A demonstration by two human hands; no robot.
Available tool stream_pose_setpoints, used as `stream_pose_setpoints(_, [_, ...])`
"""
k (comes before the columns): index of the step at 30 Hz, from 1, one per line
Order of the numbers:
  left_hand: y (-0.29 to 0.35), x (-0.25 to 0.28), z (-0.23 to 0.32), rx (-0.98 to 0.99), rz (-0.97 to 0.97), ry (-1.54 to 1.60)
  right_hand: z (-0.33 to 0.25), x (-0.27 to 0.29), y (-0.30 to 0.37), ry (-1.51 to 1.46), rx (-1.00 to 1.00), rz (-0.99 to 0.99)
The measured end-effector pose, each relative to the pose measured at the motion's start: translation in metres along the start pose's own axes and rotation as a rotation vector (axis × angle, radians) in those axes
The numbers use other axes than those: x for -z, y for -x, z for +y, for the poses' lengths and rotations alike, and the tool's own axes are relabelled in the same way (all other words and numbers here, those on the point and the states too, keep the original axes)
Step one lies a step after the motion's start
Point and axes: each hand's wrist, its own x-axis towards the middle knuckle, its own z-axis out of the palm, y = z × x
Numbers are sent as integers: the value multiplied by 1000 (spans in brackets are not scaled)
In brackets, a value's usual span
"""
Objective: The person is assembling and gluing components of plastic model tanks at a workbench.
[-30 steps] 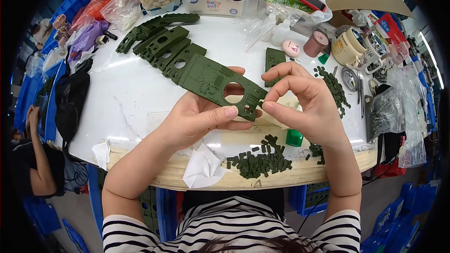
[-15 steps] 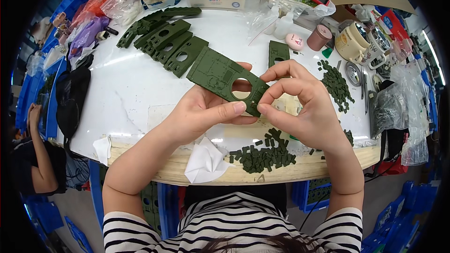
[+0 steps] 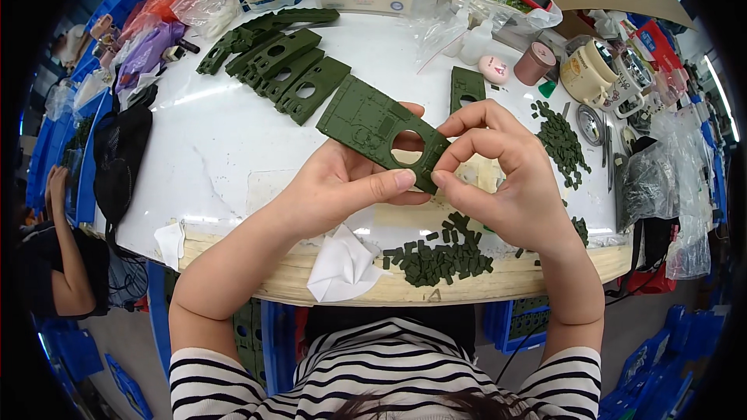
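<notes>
My left hand [image 3: 338, 183] holds a dark green plastic model tank hull [image 3: 362, 113] above the table, thumb on its near edge and fingers beneath. A large round hole pierces the hull towards its right end. At that end, the thumb and forefinger of my right hand [image 3: 498, 175] pinch together against the edge. Whether a small part sits between those fingertips is hidden. Below the hands lies a pile of small dark green plastic pieces [image 3: 440, 260]. Similar hulls [image 3: 311, 89] lie in an overlapping row at the far left, and another hull [image 3: 467, 85] rests beyond my right hand.
A second heap of small pieces [image 3: 562, 144] is on the right, near tweezers [image 3: 609, 159] and a round metal tin [image 3: 590, 123]. Mugs [image 3: 585, 74] stand at the far right. White paper [image 3: 342, 268] lies at the table's wooden edge [image 3: 272, 284]. A co-worker's arm [image 3: 66, 249] shows at left.
The whole view has shifted very slightly, so everything on the table sits a little further right. Both hands keep nearly the same hold on the hull.
</notes>
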Motion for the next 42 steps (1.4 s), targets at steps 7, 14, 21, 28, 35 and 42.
stream_pose_setpoints(7, [0,0,-1,-9,-4,1,-2,0,0,6,-10,3])
stream_pose_setpoints(14, [0,2,-3,2,-12,-1,-1,-2,-1,32,38,28])
stream_pose_setpoints(21, [0,3,-1,-2,-21,16,-1,-4,-2,36,44,42])
stream_pose_setpoints(28, [0,9,7,8,-39,170,-13,2,-3,-3,78,30])
stream_pose_setpoints(35, [1,14,7,-24,-23,170,-12,-2,-3,570,456,73])
stream_pose_setpoints(42, [-1,20,17,32,-89,152,-11,3,-1,351,409,207])
